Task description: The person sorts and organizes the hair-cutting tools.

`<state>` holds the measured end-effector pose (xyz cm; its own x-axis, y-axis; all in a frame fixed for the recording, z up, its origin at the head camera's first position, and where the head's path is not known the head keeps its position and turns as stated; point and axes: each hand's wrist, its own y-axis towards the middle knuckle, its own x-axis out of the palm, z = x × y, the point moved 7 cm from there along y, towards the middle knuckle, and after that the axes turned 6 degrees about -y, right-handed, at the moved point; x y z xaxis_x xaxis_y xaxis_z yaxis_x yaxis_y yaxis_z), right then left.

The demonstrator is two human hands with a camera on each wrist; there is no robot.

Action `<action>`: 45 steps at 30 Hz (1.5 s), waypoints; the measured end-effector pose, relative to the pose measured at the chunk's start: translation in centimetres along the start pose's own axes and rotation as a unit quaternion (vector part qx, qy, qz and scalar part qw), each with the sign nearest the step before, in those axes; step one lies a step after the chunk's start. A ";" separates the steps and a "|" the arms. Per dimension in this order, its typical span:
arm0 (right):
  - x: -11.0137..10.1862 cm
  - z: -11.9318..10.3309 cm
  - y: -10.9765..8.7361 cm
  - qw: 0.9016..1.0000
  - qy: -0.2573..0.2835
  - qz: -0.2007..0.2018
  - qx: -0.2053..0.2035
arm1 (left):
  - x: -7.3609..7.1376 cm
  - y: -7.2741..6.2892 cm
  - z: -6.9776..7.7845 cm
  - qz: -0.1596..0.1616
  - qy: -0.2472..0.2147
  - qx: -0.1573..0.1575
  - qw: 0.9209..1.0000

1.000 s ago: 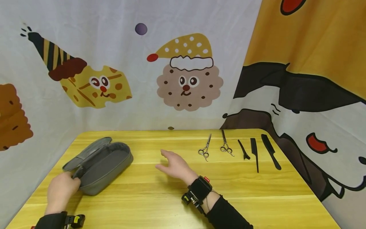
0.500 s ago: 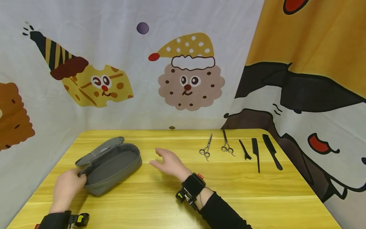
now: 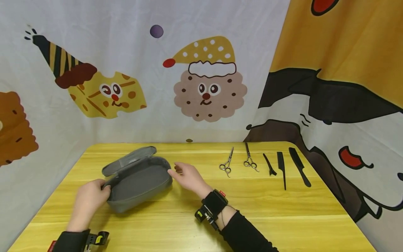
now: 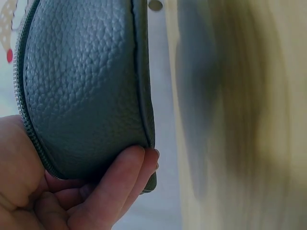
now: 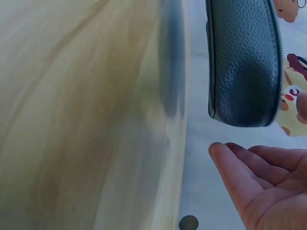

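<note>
A grey zippered case (image 3: 141,198) with its lid (image 3: 130,161) folded back is tilted at the left of the table, nothing showing inside. My left hand (image 3: 91,196) grips its near left end; in the left wrist view the fingers (image 4: 115,184) curl under the pebbled wall of the case. In that view a gap shows between the case and the tabletop. At the far right end of the case is my right hand (image 3: 190,178), thumb and fingers spread, holding nothing. The right wrist view has its fingertips a short distance from the case (image 5: 244,67).
On the right of the yellow wood table (image 3: 252,213) lie scissors (image 3: 231,156), a second pair of scissors (image 3: 247,152), a hair clip (image 3: 269,164), a tail comb (image 3: 281,164) and a wide comb (image 3: 298,164). A patterned curtain (image 3: 126,45) hangs behind.
My left hand has carried the case to the right, swinging its far end toward my right hand. The right hand first drifted left, then slightly right. The tools lie where they were.
</note>
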<state>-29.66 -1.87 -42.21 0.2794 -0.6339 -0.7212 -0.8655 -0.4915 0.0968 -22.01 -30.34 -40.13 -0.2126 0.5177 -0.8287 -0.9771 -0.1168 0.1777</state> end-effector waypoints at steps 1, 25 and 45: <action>-0.2 0.1 -0.1 1.000 0.001 0.004 0.002 | 0.2 0.0 0.5 0.001 -0.002 0.007 1.000; -6.2 4.0 -5.2 0.989 -0.140 0.049 -0.024 | 6.1 1.8 8.7 -0.030 -0.049 0.097 0.994; -8.1 7.0 -8.6 0.990 -0.144 0.005 0.002 | 10.1 2.5 12.7 -0.068 -0.040 0.145 0.986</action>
<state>-27.45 11.67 -42.03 0.1413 -0.4429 -0.8854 -0.8692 -0.4835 0.1031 -26.69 -14.67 -41.27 -0.0676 0.5787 -0.8127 -0.9546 0.1993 0.2213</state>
